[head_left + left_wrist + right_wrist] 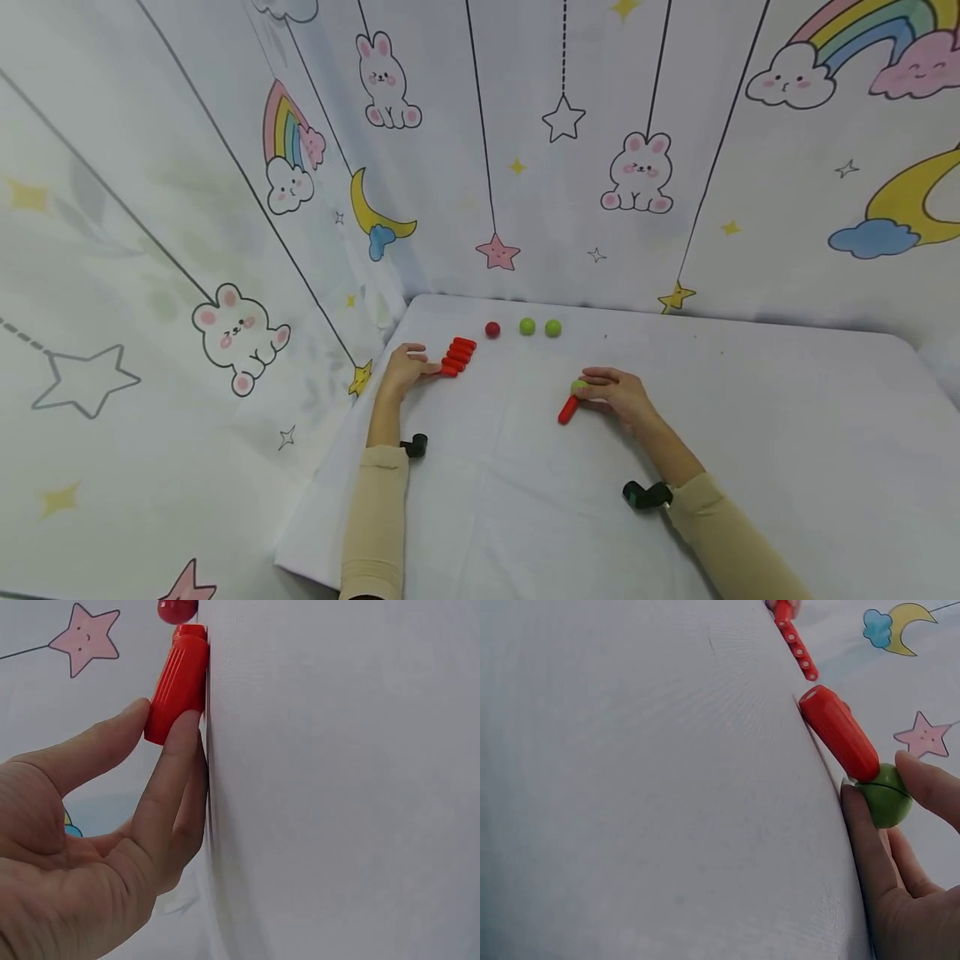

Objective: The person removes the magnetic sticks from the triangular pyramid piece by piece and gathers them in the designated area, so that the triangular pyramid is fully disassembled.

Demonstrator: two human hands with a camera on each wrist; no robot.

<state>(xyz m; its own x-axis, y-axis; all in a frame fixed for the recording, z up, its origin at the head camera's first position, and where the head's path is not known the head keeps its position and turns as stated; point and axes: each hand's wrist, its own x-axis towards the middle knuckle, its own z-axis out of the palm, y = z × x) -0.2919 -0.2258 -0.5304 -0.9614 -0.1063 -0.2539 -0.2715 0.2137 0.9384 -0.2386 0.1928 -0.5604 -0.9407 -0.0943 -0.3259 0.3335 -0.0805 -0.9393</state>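
At the table's far left, my left hand (405, 371) pinches the end of the nearest red ribbed stick (178, 686) between thumb and fingers. That stick lies at the near end of a side-by-side row of several red sticks (461, 352). Right of the middle, my right hand (621, 400) holds a green ball (886, 799) between thumb and fingertips, low over or on the cloth. A separate red stick (841, 733) meets this ball at one end and points toward the person; whether they are joined I cannot tell.
Behind the row stand a red ball (492, 330) and two green balls (527, 327) in a line near the back edge. A white cloth covers the table (780, 442). Printed white curtains (450, 167) rise behind it and on the left.
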